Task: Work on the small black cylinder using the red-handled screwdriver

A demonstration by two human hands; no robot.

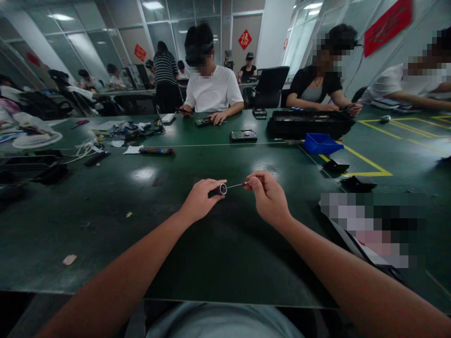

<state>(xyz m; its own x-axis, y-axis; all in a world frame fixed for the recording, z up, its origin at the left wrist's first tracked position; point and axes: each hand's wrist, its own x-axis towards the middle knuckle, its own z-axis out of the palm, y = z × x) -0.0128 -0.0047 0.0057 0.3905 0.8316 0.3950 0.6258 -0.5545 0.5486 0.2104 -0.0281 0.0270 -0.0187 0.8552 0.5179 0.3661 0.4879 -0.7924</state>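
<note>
Over the near tabletop (229, 253), a dark cylinder (222, 189) is pinched by the left hand (201, 198); a screwdriver (244, 183) is pinched by the right hand (270, 197), tip at the cylinder's ringed end. Farther out, hard drive (244, 136) and blue bin (322, 143) seen.

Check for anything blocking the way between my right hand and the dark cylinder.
Nothing visible blocks it: only the thin-shafted tool in your right hand points across at the dark cylinder in your left hand. Whether its tip touches is unclear.
</note>
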